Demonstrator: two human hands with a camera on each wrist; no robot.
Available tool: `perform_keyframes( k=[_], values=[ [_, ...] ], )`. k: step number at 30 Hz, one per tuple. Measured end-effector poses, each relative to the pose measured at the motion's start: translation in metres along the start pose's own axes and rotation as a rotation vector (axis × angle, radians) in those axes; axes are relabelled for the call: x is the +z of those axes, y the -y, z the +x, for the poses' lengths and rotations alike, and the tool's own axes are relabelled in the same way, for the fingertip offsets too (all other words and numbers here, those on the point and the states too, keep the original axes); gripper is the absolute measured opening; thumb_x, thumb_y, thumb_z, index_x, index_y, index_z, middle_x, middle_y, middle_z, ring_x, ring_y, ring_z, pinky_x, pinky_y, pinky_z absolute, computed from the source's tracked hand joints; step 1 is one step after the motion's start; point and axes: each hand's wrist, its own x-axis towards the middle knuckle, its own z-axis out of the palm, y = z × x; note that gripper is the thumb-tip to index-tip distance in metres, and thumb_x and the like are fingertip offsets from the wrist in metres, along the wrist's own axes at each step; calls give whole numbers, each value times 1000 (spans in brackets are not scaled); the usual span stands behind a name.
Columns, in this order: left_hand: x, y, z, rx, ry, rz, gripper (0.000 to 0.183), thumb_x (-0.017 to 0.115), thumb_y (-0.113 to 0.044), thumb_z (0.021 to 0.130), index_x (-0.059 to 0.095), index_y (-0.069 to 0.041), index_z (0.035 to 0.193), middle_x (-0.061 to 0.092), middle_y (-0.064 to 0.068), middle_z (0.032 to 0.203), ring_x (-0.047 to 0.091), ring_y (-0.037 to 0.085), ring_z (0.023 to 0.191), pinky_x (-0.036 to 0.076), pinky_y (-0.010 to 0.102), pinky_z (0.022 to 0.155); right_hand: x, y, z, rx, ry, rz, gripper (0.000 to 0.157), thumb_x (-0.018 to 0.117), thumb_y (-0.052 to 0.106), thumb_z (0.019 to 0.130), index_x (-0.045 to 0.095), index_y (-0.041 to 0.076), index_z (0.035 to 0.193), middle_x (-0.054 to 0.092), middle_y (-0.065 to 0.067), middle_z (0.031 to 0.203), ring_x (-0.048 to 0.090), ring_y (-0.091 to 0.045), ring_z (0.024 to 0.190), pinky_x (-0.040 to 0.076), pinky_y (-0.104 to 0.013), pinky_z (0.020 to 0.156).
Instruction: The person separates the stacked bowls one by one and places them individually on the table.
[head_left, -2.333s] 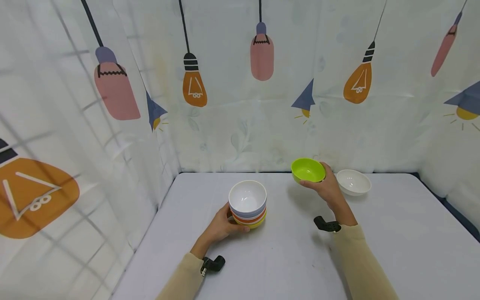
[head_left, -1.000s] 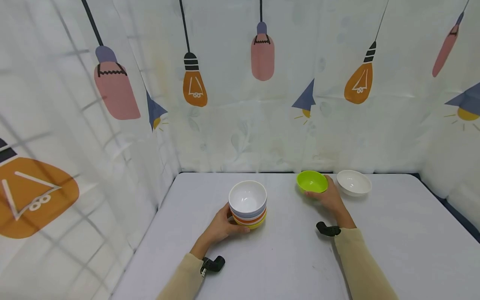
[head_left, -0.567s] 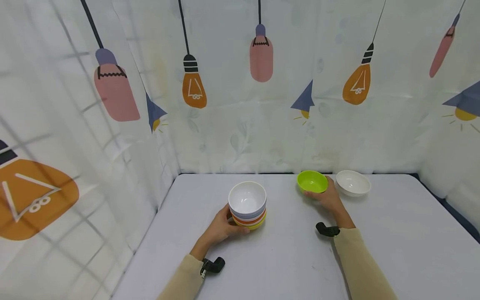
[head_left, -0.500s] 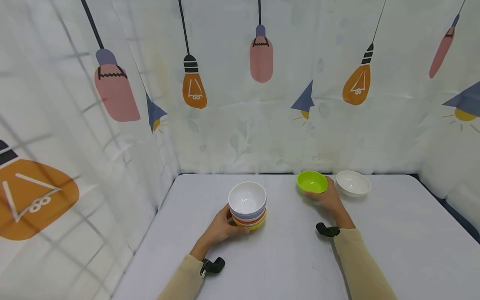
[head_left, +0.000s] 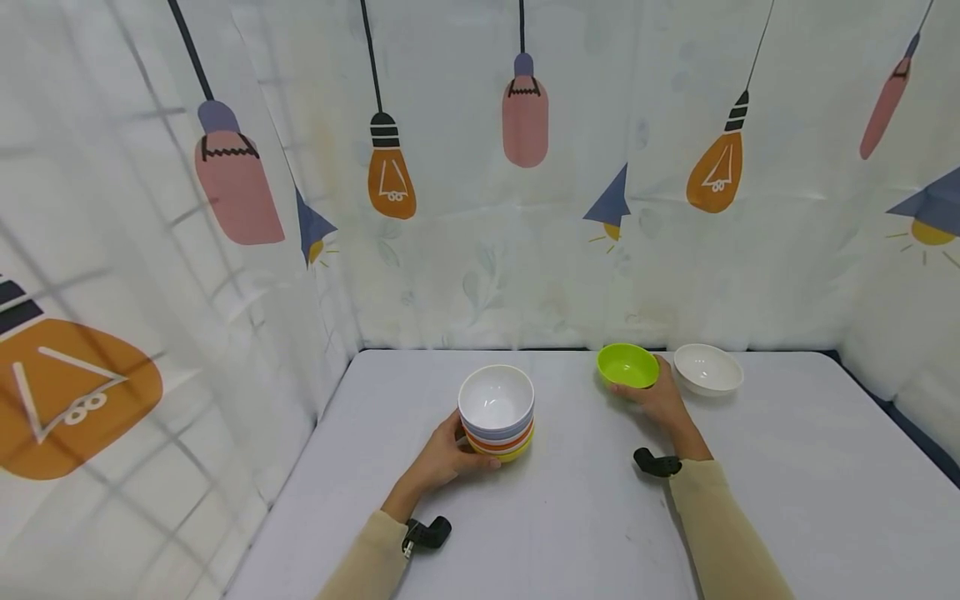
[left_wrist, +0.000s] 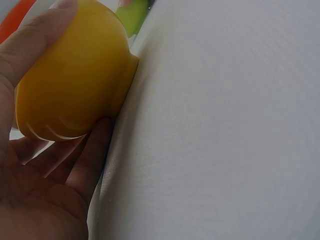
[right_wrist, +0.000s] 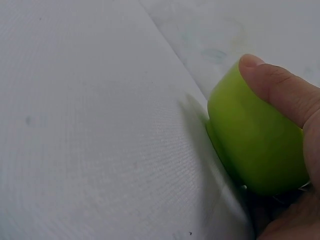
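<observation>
In the head view my left hand (head_left: 441,460) grips the lower part of a stack of nested bowls (head_left: 497,402). A white bowl is on top, with pale blue, orange and yellow bands below it. The left wrist view shows thumb and fingers around the yellow bottom bowl (left_wrist: 75,80), whose foot is on the table. Farther back and to the right, my right hand (head_left: 660,400) holds a lime green bowl (head_left: 627,367) by its right side. Seen from the right wrist, the thumb lies along the wall of this green bowl (right_wrist: 255,135); the other fingers are mostly hidden.
A separate white bowl (head_left: 708,372) stands just right of the right hand, near the back edge of the white table (head_left: 570,508). Behind and to the left hang curtains (head_left: 480,267) printed with lamps.
The right hand has lowered the green bowl from above the table to its back edge, a little to the right. For the last second both hands have stayed still.
</observation>
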Motion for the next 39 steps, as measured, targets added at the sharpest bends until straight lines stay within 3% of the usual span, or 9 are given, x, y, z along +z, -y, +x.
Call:
perform_keyframes(
  k=[39],
  values=[
    [0, 0, 1, -8, 1, 11, 93, 92, -30, 61, 39, -41, 138, 55, -12, 133, 52, 14, 124, 41, 39, 106, 1, 0, -1, -21, -40, 30, 117, 85, 39, 71, 8, 6, 152, 29, -21, 147, 36, -38, 129, 32, -53, 112]
  ],
)
